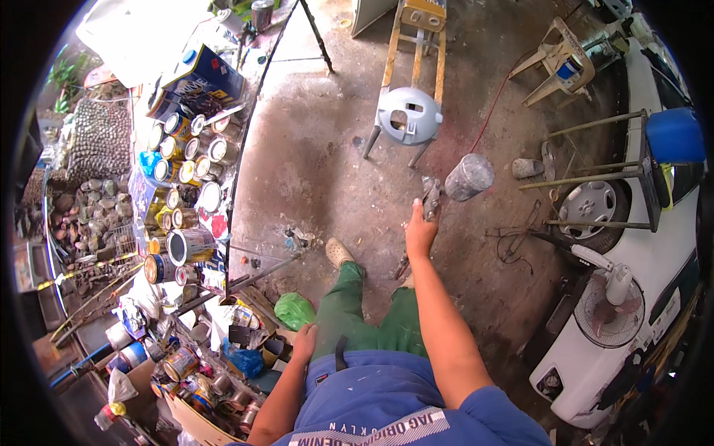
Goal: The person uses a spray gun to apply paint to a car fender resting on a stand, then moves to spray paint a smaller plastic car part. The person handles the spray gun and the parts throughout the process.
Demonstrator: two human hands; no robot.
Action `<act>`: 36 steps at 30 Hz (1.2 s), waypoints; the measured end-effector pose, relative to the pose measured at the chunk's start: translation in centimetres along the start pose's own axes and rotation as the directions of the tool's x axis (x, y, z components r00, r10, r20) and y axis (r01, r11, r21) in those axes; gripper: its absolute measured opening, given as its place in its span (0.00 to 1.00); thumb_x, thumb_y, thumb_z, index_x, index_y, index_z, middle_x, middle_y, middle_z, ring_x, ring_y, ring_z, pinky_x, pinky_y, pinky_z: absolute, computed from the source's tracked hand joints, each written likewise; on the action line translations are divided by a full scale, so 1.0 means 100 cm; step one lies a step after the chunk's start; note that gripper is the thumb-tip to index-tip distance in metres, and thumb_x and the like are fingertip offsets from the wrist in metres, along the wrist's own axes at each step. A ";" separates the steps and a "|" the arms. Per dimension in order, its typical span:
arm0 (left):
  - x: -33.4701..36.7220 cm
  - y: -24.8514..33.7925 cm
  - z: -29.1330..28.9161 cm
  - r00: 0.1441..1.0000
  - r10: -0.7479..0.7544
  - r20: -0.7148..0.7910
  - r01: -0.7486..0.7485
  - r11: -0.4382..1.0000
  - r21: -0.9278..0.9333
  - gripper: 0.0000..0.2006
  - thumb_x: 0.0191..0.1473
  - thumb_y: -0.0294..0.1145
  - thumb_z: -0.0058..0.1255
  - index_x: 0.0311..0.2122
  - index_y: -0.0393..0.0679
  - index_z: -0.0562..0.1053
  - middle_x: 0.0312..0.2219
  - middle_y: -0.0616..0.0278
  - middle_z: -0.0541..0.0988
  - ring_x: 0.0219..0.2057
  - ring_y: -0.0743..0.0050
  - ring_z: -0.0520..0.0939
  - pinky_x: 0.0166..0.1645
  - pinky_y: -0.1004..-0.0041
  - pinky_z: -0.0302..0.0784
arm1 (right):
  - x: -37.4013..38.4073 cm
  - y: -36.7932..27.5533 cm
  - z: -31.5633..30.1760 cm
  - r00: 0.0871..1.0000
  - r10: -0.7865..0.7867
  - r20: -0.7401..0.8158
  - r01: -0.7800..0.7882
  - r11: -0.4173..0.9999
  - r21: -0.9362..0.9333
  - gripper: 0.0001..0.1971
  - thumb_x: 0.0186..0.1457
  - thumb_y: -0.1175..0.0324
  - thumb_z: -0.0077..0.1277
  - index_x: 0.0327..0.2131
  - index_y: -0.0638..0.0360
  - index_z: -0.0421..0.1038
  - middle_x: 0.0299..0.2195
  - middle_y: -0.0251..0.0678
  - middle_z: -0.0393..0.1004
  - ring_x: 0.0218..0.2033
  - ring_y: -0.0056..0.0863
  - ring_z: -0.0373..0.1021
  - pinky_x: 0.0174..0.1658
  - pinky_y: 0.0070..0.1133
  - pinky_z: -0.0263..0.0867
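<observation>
The right hand (421,229) is stretched forward, fingers wrapped around a grey metal spray gun (431,195) with a translucent plastic cup (469,177), held above the stained concrete floor (312,163). The left hand (304,343) rests loosely curled at the green trouser leg (338,316). Ahead, a pale grey rounded panel (408,116) sits on a wooden stand (416,44). Paint tins (186,149) crowd the left shelf; a white car (654,253) stands on the right.

paint cans (187,152); plastic chair (559,61); white fan (606,293); blue drum (674,135)
</observation>
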State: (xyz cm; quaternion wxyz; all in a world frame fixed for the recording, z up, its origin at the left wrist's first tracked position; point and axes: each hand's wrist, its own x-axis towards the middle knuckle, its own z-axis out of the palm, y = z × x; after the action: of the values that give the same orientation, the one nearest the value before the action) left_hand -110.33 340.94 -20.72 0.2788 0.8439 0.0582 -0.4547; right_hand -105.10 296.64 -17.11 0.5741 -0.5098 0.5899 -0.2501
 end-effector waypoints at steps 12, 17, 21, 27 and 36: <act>0.049 0.022 -0.079 0.993 -0.019 0.118 0.020 1.000 -0.007 0.21 0.62 0.42 0.43 0.50 0.33 0.72 0.43 0.44 0.79 0.47 0.55 0.78 0.53 0.66 0.69 | 0.005 0.004 0.127 0.985 -0.140 -0.096 0.137 0.990 -0.035 0.20 0.60 0.60 0.51 0.49 0.64 0.65 0.42 0.54 0.75 0.43 0.52 0.72 0.45 0.36 0.65; 0.060 0.030 -0.094 0.985 -0.067 0.158 0.067 0.998 0.005 0.22 0.61 0.42 0.43 0.51 0.35 0.72 0.44 0.44 0.79 0.48 0.55 0.79 0.53 0.66 0.69 | -0.016 -0.038 0.141 0.998 0.057 0.029 -0.057 0.998 -0.020 0.21 0.59 0.59 0.52 0.50 0.63 0.65 0.36 0.44 0.76 0.28 0.34 0.72 0.30 0.29 0.68; 0.072 0.033 -0.104 0.982 -0.033 0.184 0.029 0.999 0.025 0.21 0.61 0.42 0.43 0.51 0.35 0.72 0.44 0.44 0.79 0.49 0.54 0.78 0.54 0.66 0.69 | -0.003 -0.015 0.130 0.998 0.011 -0.064 -0.011 1.000 -0.007 0.23 0.60 0.59 0.52 0.53 0.62 0.64 0.35 0.41 0.75 0.27 0.32 0.71 0.29 0.27 0.68; 0.081 0.031 -0.108 0.983 -0.029 0.180 0.024 0.999 0.031 0.21 0.61 0.42 0.43 0.50 0.35 0.73 0.44 0.43 0.79 0.48 0.53 0.78 0.54 0.66 0.69 | -0.005 -0.033 0.108 0.983 0.062 -0.175 -0.061 0.998 0.010 0.24 0.60 0.59 0.52 0.54 0.64 0.62 0.36 0.42 0.75 0.28 0.31 0.71 0.29 0.25 0.67; 0.087 0.034 -0.120 0.979 -0.022 0.205 0.023 1.000 -0.004 0.21 0.61 0.42 0.43 0.50 0.36 0.73 0.42 0.46 0.80 0.45 0.59 0.80 0.52 0.67 0.71 | 0.007 -0.019 0.149 0.987 -0.054 -0.154 0.029 0.987 -0.159 0.25 0.60 0.58 0.51 0.54 0.65 0.61 0.45 0.54 0.73 0.45 0.53 0.70 0.49 0.36 0.65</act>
State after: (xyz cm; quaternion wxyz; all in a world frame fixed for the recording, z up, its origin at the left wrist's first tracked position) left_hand -95.31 343.01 -21.12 0.2807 0.7911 0.0402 -0.5420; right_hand -90.50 299.60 -18.93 0.4784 -0.5442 0.6405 -0.2545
